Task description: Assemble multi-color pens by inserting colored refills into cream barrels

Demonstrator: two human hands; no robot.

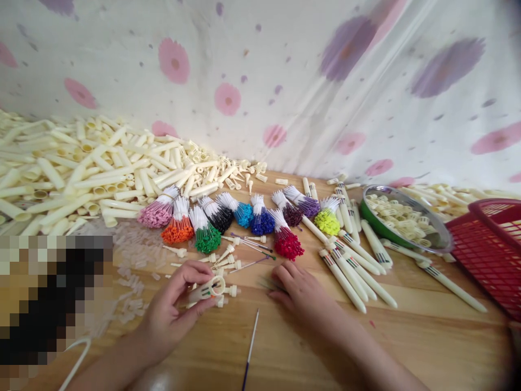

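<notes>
Pinching the cream barrel [205,292] in my left hand [175,307] near the bench's [427,336] front edge. My right hand [299,290] lays its fingers together on a thin refill [264,282] below the red bundle [287,239]; I cannot tell if they grip it. Best to hold the barrel steady, mouth toward the refill.

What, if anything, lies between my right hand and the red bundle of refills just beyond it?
Nothing visible. The right hand rests on the table, and only bare wood separates it from the red bundle. The loose refills lie left of that gap, toward the left hand gripping a cream barrel.
</notes>
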